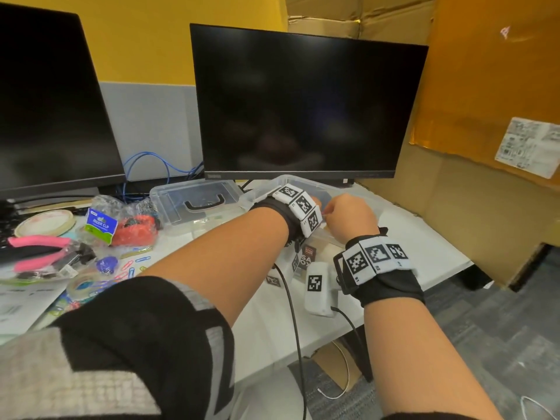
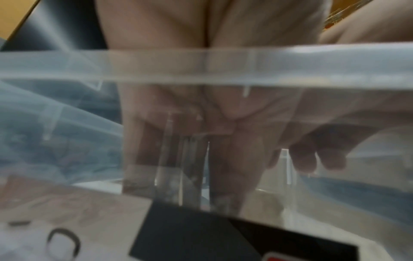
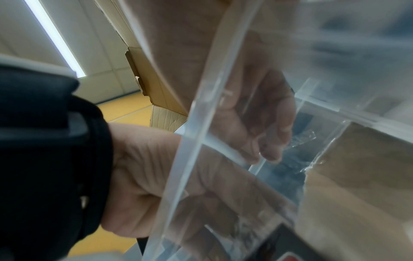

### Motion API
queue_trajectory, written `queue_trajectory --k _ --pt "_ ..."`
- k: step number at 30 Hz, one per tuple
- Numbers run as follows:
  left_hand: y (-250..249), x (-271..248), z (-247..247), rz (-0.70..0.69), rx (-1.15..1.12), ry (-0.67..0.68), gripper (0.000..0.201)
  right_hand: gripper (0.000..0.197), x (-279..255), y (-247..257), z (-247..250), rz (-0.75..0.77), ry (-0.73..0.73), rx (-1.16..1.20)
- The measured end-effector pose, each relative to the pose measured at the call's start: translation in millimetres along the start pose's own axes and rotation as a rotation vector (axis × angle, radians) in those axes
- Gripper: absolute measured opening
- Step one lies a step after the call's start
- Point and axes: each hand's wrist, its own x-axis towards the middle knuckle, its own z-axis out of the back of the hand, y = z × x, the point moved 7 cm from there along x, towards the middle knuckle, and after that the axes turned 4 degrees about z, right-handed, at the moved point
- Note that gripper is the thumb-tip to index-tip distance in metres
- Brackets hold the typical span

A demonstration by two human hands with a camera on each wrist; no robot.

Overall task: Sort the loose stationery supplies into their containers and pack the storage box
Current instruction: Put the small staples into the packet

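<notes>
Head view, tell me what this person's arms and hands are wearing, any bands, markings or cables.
Both hands are bare. The left wrist band and right wrist band are black wraps carrying white blocks printed with black square codes. A thin black cable hangs by the left forearm. The left sleeve is black with grey knit patches, pushed up.

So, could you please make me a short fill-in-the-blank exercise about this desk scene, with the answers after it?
1. Both hands reach into the clear plastic ____ in front of the right monitor.
2. The lid lying left of it has a ____ handle.
3. The pliers at the left have ____ handles.
4. Loose coloured paper ____ lie scattered near the tape roll.

Missing words: box; black; pink; clips
</notes>
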Motion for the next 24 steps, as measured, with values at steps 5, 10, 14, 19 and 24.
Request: queue_trajectory --k 5,10,14,19,24 --pt "7 -14 7 -0.006 -0.224 -0.057 0.014 0.023 -3 2 2 0.01 0.013 -0.005" --pt "17 -38 24 -0.12 -0.578 -0.092 0.03 0.023 -5 4 5 0.02 -0.004 0.014" --pt "52 -65 31 -0.14 -0.857 -0.226 0.022 0.024 -13 13 20 0.043 -0.112 0.072" --pt "136 -98 5 0.045 -1.121 -0.457 0.011 0.025 -19 74 28 0.217 -0.22 0.162" --pt "197 -130 -66 0.25 -1.134 -0.277 0.015 0.018 -30 143 -33 0.373 0.063 0.244"
